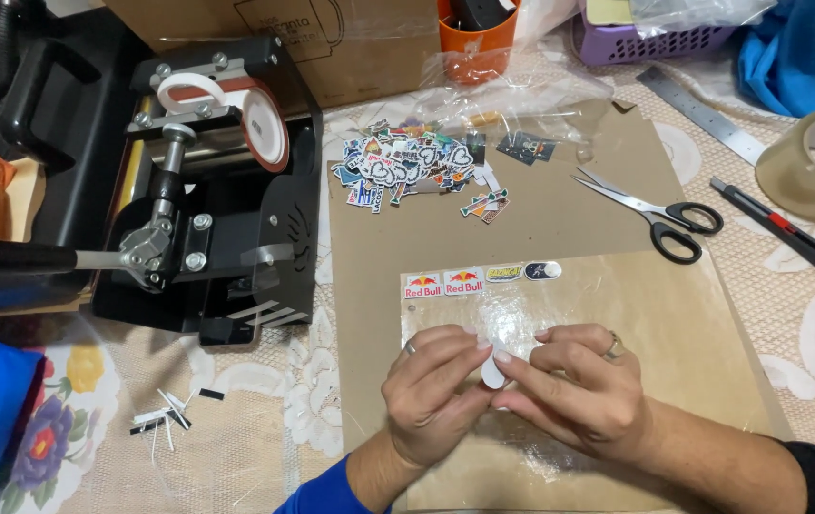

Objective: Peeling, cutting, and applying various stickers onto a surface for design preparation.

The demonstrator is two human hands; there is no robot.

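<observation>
Head view: left hand [434, 388] and right hand [579, 385], fingertips pinched narrow together on a small white sticker [493, 369] held between them, over a clear sheet [636, 314]. Beyond the fingertips, four stickers [481, 279] in a row; further off, scissors [659, 217] and a sticker pile [412, 164].

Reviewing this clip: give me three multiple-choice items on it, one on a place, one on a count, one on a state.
1. Where do the scissors lie?
A. right of the sticker pile
B. on the mug press
C. in the purple basket

2. How many stickers sit in the row above the hands?
A. two
B. four
C. seven

3. The scissors' blades are:
A. shut
B. slightly open
C. hidden

Answers:
1 A, they lie on the brown card beside the pile.
2 B, four lie side by side.
3 B, the tips are spread apart.
</observation>
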